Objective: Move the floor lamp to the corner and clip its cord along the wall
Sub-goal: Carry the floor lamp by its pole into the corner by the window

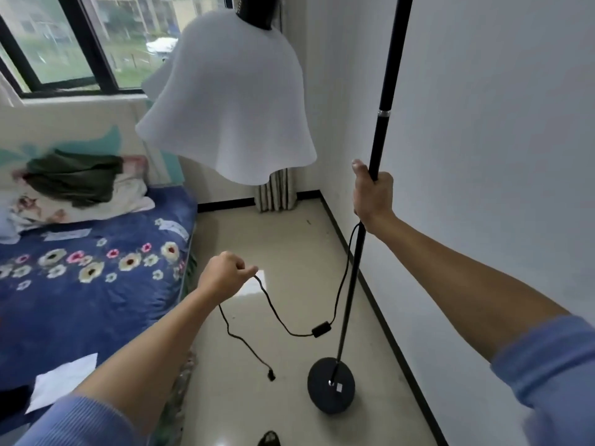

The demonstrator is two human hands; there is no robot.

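The floor lamp has a thin black pole [384, 91], a round black base [331, 385] on the tiled floor and a wavy white shade [228, 101] hanging in front of me. My right hand [373, 191] is closed around the pole at mid height. My left hand [227, 273] pinches the black cord [273, 310], which loops down through an inline switch [321, 329] and back up to the pole. The cord's plug end [271, 375] dangles near the floor left of the base. The room corner [318, 191] lies ahead, beside a curtain.
A bed [90, 284] with a blue flowered cover, pillows and white papers fills the left side. The white wall [483, 156] with a black skirting board runs along the right. A curtain [277, 191] hangs at the far corner below the window [64, 43]. A dark shoe [269, 439] shows at the bottom edge.
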